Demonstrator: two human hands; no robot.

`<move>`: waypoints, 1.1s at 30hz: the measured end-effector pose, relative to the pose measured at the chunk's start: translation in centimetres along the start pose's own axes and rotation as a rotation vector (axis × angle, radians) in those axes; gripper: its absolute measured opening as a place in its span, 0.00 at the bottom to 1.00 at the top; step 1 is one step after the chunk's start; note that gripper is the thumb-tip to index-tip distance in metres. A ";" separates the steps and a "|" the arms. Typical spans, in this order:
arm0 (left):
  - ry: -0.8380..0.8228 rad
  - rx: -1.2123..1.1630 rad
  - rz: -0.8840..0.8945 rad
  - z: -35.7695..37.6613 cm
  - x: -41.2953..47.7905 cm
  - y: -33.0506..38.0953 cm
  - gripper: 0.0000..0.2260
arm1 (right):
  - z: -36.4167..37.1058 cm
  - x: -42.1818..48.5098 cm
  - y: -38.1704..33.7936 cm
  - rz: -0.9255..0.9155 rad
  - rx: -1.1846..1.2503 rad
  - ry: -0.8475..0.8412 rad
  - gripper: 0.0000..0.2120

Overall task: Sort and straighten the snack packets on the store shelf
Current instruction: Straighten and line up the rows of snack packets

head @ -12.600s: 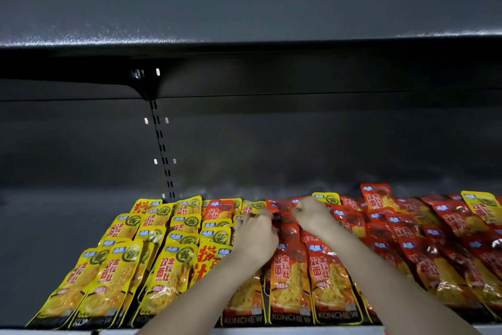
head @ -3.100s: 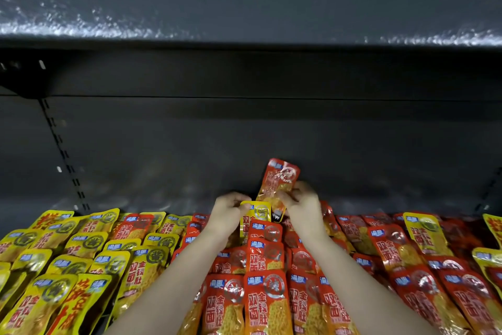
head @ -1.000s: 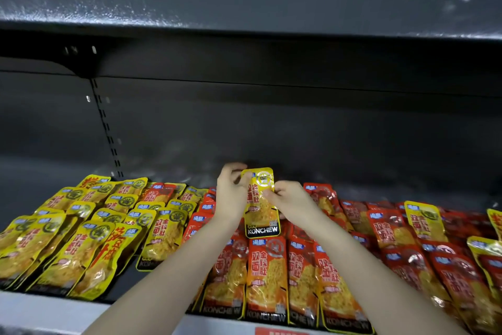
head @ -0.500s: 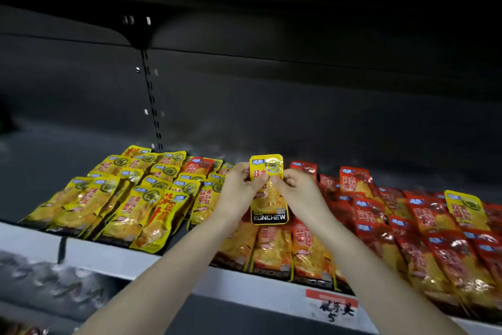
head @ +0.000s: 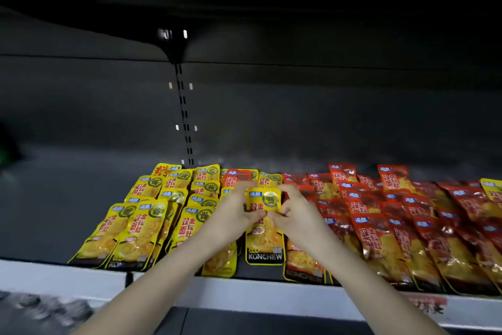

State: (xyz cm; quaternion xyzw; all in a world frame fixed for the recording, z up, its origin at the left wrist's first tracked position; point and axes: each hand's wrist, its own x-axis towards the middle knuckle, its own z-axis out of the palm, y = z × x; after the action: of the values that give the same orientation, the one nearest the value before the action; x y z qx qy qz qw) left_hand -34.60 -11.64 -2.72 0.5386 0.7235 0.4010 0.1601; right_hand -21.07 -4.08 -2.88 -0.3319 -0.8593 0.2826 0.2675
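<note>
Head view: the yellow packet [head: 264,226], lifted out of the red packets [head: 380,228] a moment ago, now sits lower, at the seam between the yellow rows [head: 141,226] and the red. The left hand [head: 233,215] and right hand [head: 296,215] both pinch its upper part. It looks close to being filed with its own colour. Its bottom band reads "KONCHEW"; the red tag [head: 426,304] on the shelf [head: 54,198] edge is too blurred to read.
</note>
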 end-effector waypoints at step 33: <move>-0.190 0.630 0.401 2.5 -2.6 1.1 0.34 | -2.3 -5.1 1.1 0.155 -0.544 -0.063 0.31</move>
State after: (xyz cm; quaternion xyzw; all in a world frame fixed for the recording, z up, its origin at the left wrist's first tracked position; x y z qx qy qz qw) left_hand -31.28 -12.82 -4.01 0.7271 0.6734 0.1306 -0.0283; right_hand -15.87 -6.36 -3.36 -0.4471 -0.8836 0.0716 0.1195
